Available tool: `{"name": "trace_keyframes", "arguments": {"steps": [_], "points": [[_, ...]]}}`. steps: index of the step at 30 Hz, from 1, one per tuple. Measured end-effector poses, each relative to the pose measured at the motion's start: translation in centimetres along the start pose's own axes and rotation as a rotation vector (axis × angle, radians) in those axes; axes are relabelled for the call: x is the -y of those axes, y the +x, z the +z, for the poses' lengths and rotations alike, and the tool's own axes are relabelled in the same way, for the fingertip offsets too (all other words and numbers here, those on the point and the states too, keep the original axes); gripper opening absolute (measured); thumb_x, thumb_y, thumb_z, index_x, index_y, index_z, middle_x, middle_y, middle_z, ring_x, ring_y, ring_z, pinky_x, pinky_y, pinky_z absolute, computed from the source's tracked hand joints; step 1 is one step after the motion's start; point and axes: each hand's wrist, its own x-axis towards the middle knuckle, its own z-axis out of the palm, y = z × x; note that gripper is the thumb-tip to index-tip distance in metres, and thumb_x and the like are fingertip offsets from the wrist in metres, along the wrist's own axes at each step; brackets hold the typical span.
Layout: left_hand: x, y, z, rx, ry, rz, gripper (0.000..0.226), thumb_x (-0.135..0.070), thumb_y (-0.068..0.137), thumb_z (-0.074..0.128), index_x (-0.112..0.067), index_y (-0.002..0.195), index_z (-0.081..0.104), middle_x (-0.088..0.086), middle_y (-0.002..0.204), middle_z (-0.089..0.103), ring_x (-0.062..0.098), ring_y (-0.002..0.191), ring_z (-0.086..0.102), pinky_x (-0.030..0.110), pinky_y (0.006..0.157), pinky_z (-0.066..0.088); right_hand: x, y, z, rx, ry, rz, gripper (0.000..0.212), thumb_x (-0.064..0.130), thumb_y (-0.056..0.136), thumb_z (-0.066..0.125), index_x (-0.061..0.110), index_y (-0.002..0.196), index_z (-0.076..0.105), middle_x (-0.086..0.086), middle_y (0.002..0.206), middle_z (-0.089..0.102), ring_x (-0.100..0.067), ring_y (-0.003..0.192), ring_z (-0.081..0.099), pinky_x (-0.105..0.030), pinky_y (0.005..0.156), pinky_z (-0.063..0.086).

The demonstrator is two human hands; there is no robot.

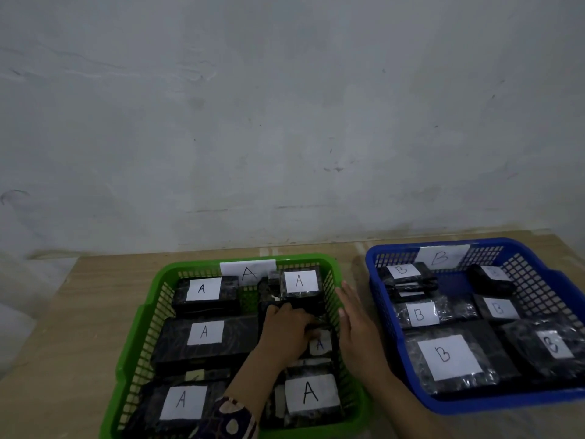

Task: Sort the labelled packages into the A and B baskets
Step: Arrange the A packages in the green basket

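wall (285, 106), table (79, 312), hands (288, 327) over packages (204, 334)

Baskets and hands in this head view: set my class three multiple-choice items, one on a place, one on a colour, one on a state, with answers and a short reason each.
1. Where is the left hand?
A. Inside the green basket, on a black package
B. Inside the blue basket
C. Flat on the table

2. What colour is the basket whose label reads B?
A. Green
B. Red
C. Blue

3. How is the right hand?
A. Gripping a package
B. Open, fingers straight, by the green basket's right wall
C. Out of view

Answers:
1 A: its fingers curl on a package among the A-labelled ones.
2 C: the B card hangs on the blue basket's far wall.
3 B: the fingers are straight and hold nothing.
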Motion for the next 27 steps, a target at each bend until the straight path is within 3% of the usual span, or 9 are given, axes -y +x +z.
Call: {"name": "trace_keyframes", "arguments": {"steps": [7, 11, 14, 18, 24, 27], "points": [[0.1, 0.8, -0.1, 0.025, 0.002, 0.023, 0.031, -0.038, 0.093, 0.04, -0.03, 0.119, 0.056, 0.0, 0.127, 0.057, 0.024, 0.116, 0.043, 0.037, 0.094, 0.024, -0.1, 0.1, 0.1, -0.014, 0.017, 0.007, 0.042, 0.017, 0.098, 0.03, 0.023, 0.139, 0.028, 0.02, 0.141, 0.015, 0.001, 0.135, 0.014, -0.023, 0.112, 0.017], [0.2, 0.8, 0.0, 0.036, -0.119, 0.067, 0.029, -0.032, 0.092, 0.046, -0.023, 0.117, 0.058, 0.005, 0.123, 0.06, 0.025, 0.112, 0.052, 0.033, 0.094, 0.033, -0.1, 0.1, 0.1, -0.009, 0.005, 0.019, 0.043, 0.018, 0.098, 0.03, 0.024, 0.14, 0.027, 0.021, 0.14, 0.015, 0.001, 0.135, 0.014, -0.024, 0.113, 0.017], [0.2, 0.5, 0.1, 0.027, -0.224, 0.056, 0.023, -0.024, 0.091, 0.049, -0.014, 0.108, 0.061, 0.009, 0.115, 0.064, 0.025, 0.105, 0.057, 0.029, 0.087, 0.041, -0.1, 0.1, 0.1, -0.017, 0.007, 0.007, 0.042, 0.018, 0.098, 0.03, 0.023, 0.14, 0.028, 0.021, 0.14, 0.016, 0.002, 0.134, 0.014, -0.022, 0.112, 0.017], [0.0, 0.7, 0.0, 0.046, -0.122, 0.045, 0.018, -0.017, 0.092, 0.045, -0.008, 0.099, 0.058, 0.014, 0.108, 0.065, 0.029, 0.1, 0.057, 0.03, 0.077, 0.035, -0.1, 0.2, 0.1, -0.023, 0.0, 0.002, 0.042, 0.017, 0.098, 0.031, 0.021, 0.139, 0.029, 0.02, 0.139, 0.016, 0.002, 0.133, 0.014, -0.021, 0.11, 0.015], [-0.5, 1.3, 0.3, 0.116, -0.026, 0.006, 0.022, -0.012, 0.091, 0.045, -0.009, 0.109, 0.058, 0.015, 0.117, 0.057, 0.029, 0.114, 0.045, 0.038, 0.092, 0.037, -0.1, 0.1, 0.1, -0.023, -0.012, -0.005, 0.042, 0.016, 0.098, 0.031, 0.02, 0.139, 0.03, 0.019, 0.139, 0.017, 0.001, 0.134, 0.015, -0.02, 0.11, 0.015], [-0.9, 1.3, 0.7, 0.078, 0.021, -0.011, 0.022, -0.012, 0.089, 0.048, -0.009, 0.108, 0.059, 0.014, 0.118, 0.056, 0.029, 0.116, 0.042, 0.038, 0.094, 0.036, -0.2, 0.2, 0.1, -0.033, -0.008, 0.002, 0.041, 0.017, 0.098, 0.031, 0.021, 0.139, 0.03, 0.019, 0.139, 0.018, 0.0, 0.134, 0.016, -0.021, 0.111, 0.016]]}}
